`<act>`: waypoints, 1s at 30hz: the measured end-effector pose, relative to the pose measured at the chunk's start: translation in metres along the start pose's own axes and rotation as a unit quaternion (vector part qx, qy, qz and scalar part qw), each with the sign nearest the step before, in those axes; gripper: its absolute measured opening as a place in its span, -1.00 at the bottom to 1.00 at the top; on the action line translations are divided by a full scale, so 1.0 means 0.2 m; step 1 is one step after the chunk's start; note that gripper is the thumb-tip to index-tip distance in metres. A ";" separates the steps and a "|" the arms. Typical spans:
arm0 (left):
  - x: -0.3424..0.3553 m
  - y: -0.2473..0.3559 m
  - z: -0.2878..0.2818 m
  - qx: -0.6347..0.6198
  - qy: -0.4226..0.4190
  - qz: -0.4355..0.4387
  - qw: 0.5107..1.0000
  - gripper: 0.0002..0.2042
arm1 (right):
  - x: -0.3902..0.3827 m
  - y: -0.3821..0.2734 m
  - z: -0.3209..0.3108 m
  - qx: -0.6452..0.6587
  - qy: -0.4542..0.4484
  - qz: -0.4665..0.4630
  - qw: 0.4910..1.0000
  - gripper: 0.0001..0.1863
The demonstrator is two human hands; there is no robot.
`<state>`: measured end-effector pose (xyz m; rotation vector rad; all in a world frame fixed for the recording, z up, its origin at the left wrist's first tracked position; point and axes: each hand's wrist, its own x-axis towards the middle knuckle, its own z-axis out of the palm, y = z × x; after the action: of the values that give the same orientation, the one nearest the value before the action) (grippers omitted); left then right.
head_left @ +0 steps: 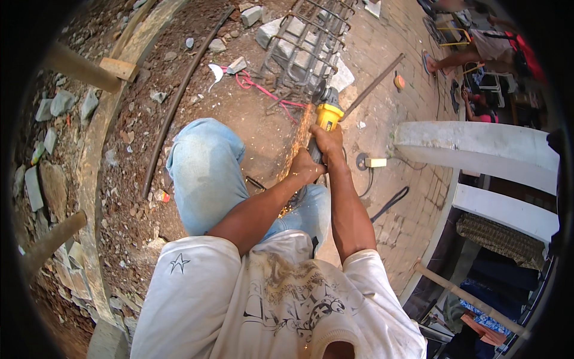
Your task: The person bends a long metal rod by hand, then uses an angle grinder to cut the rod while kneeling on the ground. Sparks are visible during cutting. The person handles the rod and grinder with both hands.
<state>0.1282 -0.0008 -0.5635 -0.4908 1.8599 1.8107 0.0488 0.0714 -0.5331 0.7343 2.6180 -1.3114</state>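
Note:
A yellow and black angle grinder [329,112] is held with its disc against a rebar cage [308,33] at the top centre. Orange sparks [294,140] stream down from the disc toward my legs. My right hand [326,141] is wrapped round the yellow body of the grinder. Just below and left of it, my left hand [306,166] grips the grinder's dark rear part. Pink string [263,88] lies beside the cage, which rests by pale concrete chunks [269,33].
A long steel bar [188,102] and timber planks [101,137] lie on the left amid rubble. A loose rod [373,84], a power socket block [375,162] and a white pillar [472,140] are on the right. Other people [496,48] are at the upper right.

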 end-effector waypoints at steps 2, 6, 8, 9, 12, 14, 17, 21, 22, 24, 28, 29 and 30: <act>-0.01 0.01 -0.01 0.000 -0.005 -0.026 1.000 -0.42 | 0.00 0.00 0.00 -0.010 0.005 -0.004 1.000 -0.68; -0.02 0.06 -0.05 0.002 -0.040 -0.050 0.998 -0.33 | 0.01 -0.01 0.01 -0.001 0.000 0.006 1.000 -0.68; -0.03 0.08 -0.06 -0.013 -0.045 -0.052 0.998 -0.33 | 0.01 -0.02 0.01 -0.014 0.008 0.009 1.000 -0.65; -0.03 0.08 -0.07 -0.023 -0.042 -0.049 0.998 -0.34 | 0.01 -0.02 0.00 -0.022 -0.007 0.020 1.000 -0.55; -0.03 0.07 -0.06 -0.010 -0.054 -0.035 0.998 -0.33 | 0.00 -0.03 0.00 -0.032 -0.031 0.044 0.998 -0.35; -0.02 0.04 -0.04 -0.002 -0.026 -0.025 0.999 -0.32 | 0.01 -0.03 -0.01 -0.024 -0.026 0.046 0.998 -0.34; 0.01 0.00 -0.01 -0.003 0.001 -0.024 1.000 -0.40 | 0.02 -0.02 0.00 -0.039 -0.036 0.051 0.997 -0.35; 0.01 -0.02 -0.01 -0.014 -0.013 0.000 1.000 -0.45 | 0.03 -0.01 0.00 -0.027 -0.045 0.043 0.998 -0.34; 0.01 -0.01 -0.01 -0.007 -0.001 -0.005 1.000 -0.46 | 0.03 -0.01 0.00 -0.023 -0.045 0.044 0.998 -0.33; 0.00 -0.01 -0.01 0.014 0.036 -0.014 0.999 -0.48 | 0.03 -0.01 0.01 -0.014 -0.042 0.044 0.998 -0.33; 0.04 -0.02 -0.02 0.004 0.008 0.012 1.000 -0.53 | 0.02 -0.02 0.02 0.008 -0.023 0.031 0.999 -0.33; 0.05 -0.03 -0.02 0.021 -0.002 0.005 1.000 -0.55 | 0.02 -0.02 0.02 0.009 -0.021 0.029 0.999 -0.34; 0.07 -0.03 -0.02 0.037 0.001 0.004 0.999 -0.57 | 0.03 -0.02 0.03 0.026 -0.025 0.025 0.999 -0.35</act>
<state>0.1203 -0.0043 -0.5773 -0.4584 1.9248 1.7410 0.0414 0.0668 -0.5343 0.7593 2.5194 -1.3719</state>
